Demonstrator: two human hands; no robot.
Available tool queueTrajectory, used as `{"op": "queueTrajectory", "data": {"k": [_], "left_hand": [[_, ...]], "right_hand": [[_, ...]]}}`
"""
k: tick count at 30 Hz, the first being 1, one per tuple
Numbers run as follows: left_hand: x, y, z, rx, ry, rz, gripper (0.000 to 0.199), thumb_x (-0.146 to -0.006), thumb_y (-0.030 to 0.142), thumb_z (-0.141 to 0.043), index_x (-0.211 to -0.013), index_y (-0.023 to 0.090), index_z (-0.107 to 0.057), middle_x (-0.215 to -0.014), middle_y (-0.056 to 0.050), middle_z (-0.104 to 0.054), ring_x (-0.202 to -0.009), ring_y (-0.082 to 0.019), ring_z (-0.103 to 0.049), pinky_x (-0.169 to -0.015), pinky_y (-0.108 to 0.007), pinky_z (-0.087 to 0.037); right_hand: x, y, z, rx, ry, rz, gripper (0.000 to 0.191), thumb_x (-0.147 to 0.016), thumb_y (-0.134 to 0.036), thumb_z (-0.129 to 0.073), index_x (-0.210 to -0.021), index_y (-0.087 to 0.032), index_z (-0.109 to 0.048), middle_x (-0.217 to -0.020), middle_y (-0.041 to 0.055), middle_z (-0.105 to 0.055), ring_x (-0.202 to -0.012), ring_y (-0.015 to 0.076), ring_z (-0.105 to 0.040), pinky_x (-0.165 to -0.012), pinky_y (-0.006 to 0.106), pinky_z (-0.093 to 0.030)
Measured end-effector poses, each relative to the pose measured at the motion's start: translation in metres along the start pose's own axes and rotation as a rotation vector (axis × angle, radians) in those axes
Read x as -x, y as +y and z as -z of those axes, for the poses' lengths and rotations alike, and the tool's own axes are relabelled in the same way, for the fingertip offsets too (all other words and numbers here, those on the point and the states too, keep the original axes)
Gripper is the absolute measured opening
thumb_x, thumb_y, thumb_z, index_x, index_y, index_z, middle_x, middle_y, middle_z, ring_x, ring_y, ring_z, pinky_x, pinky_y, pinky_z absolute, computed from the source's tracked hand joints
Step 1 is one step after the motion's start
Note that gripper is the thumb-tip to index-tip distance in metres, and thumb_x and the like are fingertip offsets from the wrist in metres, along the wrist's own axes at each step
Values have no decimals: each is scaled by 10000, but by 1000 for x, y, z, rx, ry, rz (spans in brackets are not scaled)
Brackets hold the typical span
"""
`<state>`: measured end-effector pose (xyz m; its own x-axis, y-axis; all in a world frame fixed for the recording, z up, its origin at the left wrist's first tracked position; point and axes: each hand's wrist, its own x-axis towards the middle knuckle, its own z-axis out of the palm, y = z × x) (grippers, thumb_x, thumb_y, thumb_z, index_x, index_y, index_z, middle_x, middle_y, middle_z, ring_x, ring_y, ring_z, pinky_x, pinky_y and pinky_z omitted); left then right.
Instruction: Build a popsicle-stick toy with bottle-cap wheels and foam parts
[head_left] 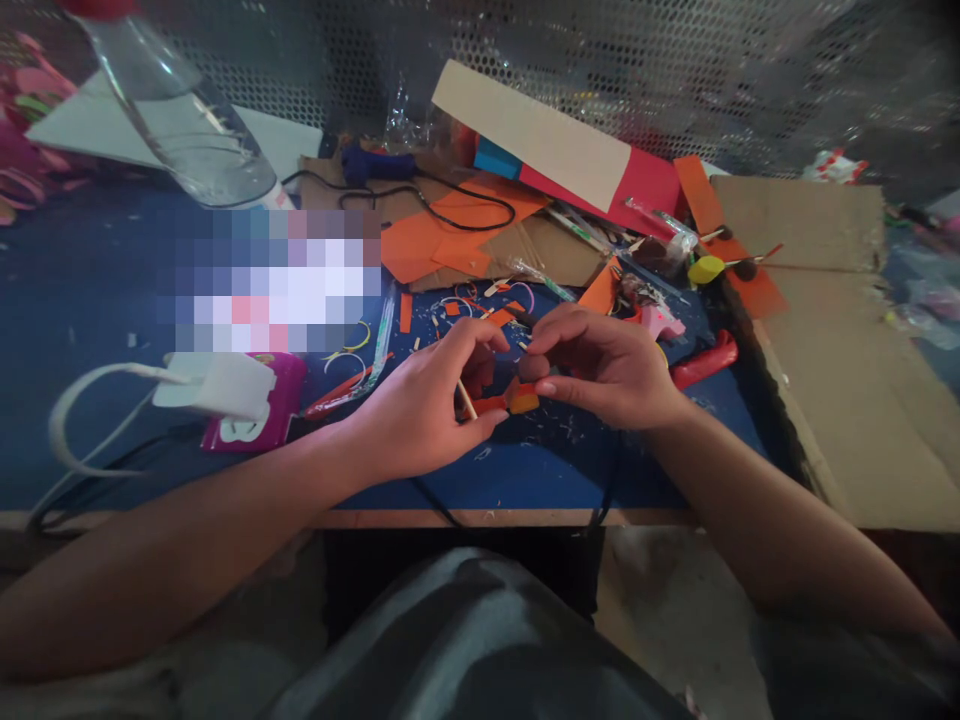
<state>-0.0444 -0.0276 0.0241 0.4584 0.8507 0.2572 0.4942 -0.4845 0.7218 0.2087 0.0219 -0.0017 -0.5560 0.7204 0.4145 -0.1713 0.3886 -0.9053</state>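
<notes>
My left hand (424,410) is curled over the blue table, holding a thin pale stick (466,398) that slants down between thumb and fingers. An orange piece (491,404), flat like craft foam or card, sits against the same thumb. Facing it, my right hand (611,365) has thumb and fingers bent together at a small yellow-orange end (525,401). Whether this end and the orange piece are joined I cannot tell. Near the right index fingertip shows a tiny whitish bit (523,347). Fingers partly hide what lies between the hands.
Orange sheets (442,235), scraps and a dark blue corded tool (379,165) lie behind the hands. A bottle (187,130) and a white charger (217,388) on a magenta box stand left. Cardboard (862,390) covers the right side, beside a red object (705,362).
</notes>
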Motion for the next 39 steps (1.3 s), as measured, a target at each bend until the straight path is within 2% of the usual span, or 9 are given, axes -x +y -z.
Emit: {"op": "queueTrajectory", "data": {"k": [5, 13, 25, 34, 39], "left_hand": [[2, 1, -3, 9, 23, 40, 529, -867, 166, -790, -1332, 248, -551, -1016, 2, -742, -880, -175, -768, -751, -285, -596], [3, -4, -9, -9, 121, -83, 500, -877, 123, -802, -1326, 218, -602, -1127, -27, -790, -972, -167, -778, -864, -284, -613], [4, -2, -7, -71, 107, -110, 433, -924, 171, -801, -1325, 207, -642, -1244, -63, -818, -1076, -206, -802, -970, -329, -635], [4, 0, -7, -53, 82, -76, 432, -916, 161, -786, -1321, 216, -645, -1230, -48, -823, -1076, -210, -815, -988, -324, -635], [4, 0, -7, -48, 85, -76, 471, -900, 123, -794, -1336, 216, -644, -1207, -36, -828, -1040, -194, -816, -953, -312, -637]], "right_hand": [[-1, 1, 1, 51, -9, 32, 361, -861, -134, -908, -1181, -261, -799, -1045, 40, -749, -877, 150, -765, -802, 301, -678], [-1, 0, 0, 136, -12, 78, 334, -866, -192, -915, -1174, -286, -826, -1094, 62, -775, -925, 177, -767, -795, 313, -676], [-2, -8, 0, 295, 17, 87, 241, -866, -249, -915, -1084, -325, -849, -1086, 60, -814, -975, 236, -767, -918, 444, -663], [-1, -8, 1, 223, -25, 53, 302, -840, -277, -947, -1120, -328, -847, -1104, 65, -807, -987, 247, -778, -902, 441, -669], [-4, -14, 0, 284, 4, 62, 99, -917, -332, -879, -1013, -314, -859, -1054, 61, -811, -975, 229, -769, -909, 421, -659]]}}
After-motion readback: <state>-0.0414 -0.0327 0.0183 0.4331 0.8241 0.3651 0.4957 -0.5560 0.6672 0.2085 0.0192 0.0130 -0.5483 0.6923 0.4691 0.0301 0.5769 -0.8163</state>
